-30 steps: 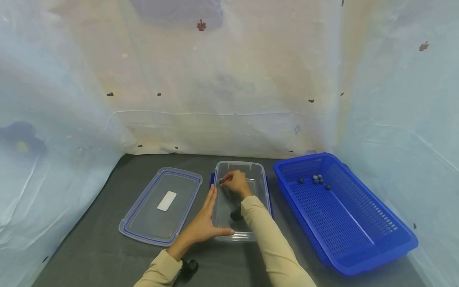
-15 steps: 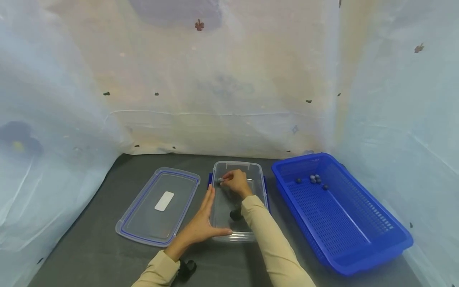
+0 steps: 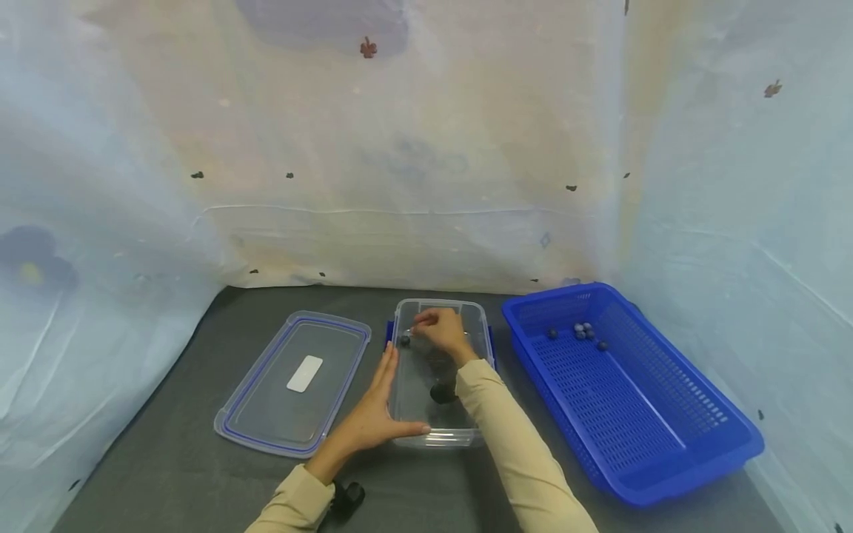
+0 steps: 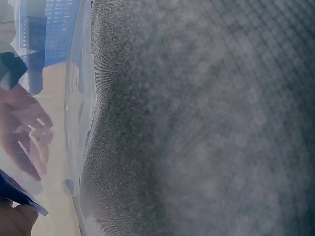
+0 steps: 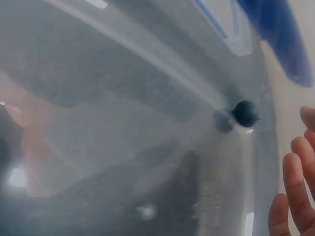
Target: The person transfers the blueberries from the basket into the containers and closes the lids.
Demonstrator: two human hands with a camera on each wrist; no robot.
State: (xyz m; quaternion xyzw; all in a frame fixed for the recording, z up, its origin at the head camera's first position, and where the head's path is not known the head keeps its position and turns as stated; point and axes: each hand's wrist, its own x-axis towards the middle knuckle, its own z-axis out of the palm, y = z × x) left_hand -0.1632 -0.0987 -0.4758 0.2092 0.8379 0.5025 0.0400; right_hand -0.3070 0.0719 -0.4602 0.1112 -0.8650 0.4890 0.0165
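Observation:
A single blueberry (image 3: 405, 340) lies in the far left corner of the clear plastic container (image 3: 445, 440); the right wrist view shows this dark blueberry (image 5: 246, 114) with its reflection beside it. Over the container's far part, just right of the berry, is my right hand (image 3: 440, 330), its relaxed fingers (image 5: 294, 177) apart from the berry and holding nothing. My left hand (image 3: 373, 423) rests against the container, straight fingers along its left side and thumb at the front edge. In the left wrist view, some fingers (image 4: 17, 219) show beside a blue side clip (image 4: 15, 191).
Left of the container lies its clear lid (image 3: 266, 407) with a blue seal and a white label. A blue perforated basket (image 3: 640, 414) stands at the right, with several blueberries (image 3: 583, 332) at its far end. Patterned sheeting (image 3: 413, 244) encloses the back and sides.
My right hand has let go of the blueberry, leaving it in the container's corner, and moved slightly up and right. The left hand keeps its place on the container.

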